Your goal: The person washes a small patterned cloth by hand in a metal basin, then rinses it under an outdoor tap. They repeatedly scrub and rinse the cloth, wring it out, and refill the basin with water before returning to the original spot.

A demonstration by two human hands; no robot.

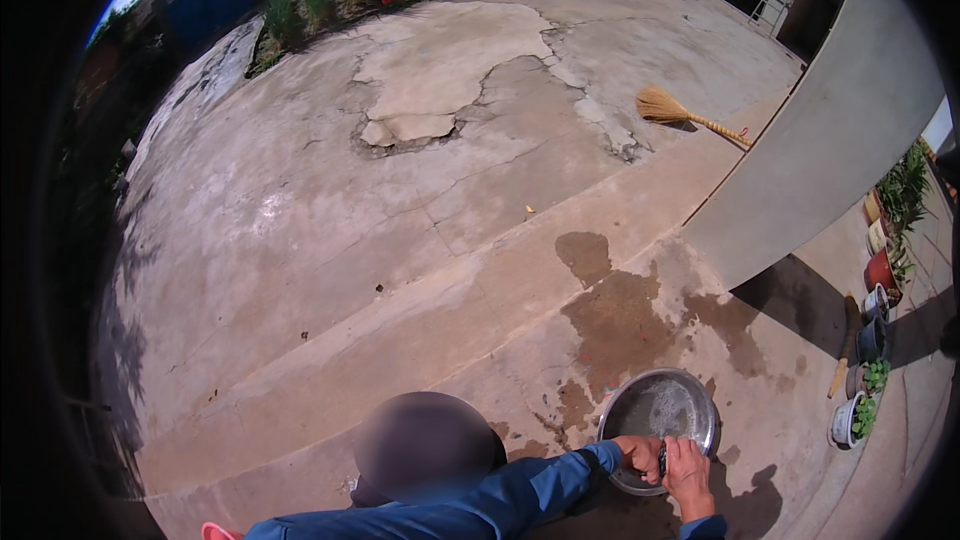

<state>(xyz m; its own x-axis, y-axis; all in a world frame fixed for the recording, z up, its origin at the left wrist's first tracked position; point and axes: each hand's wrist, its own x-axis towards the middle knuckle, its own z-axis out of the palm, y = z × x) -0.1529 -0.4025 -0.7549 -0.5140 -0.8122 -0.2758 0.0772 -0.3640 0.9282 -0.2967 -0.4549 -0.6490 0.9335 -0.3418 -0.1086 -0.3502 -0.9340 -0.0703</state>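
Observation:
A round metal basin (613, 420) of cloudy, sudsy water stands on the concrete in front of me. Over its near side my left hand (637, 456) and my right hand (688, 469) meet, both gripping a small dark item (662, 457). It looks like wet cloth, but fingers cover most of it. My left arm, in a blue sleeve (517, 491), reaches across from the lower left. Only the cuff of my right sleeve shows at the bottom edge.
Wet patches (619, 322) darken the concrete beyond the basin. A straw broom (664, 105) lies farther off, near a pale upright panel (817, 127). Potted plants (847, 420) line the right side. A blurred, dark rounded shape (424, 446) sits left of the basin.

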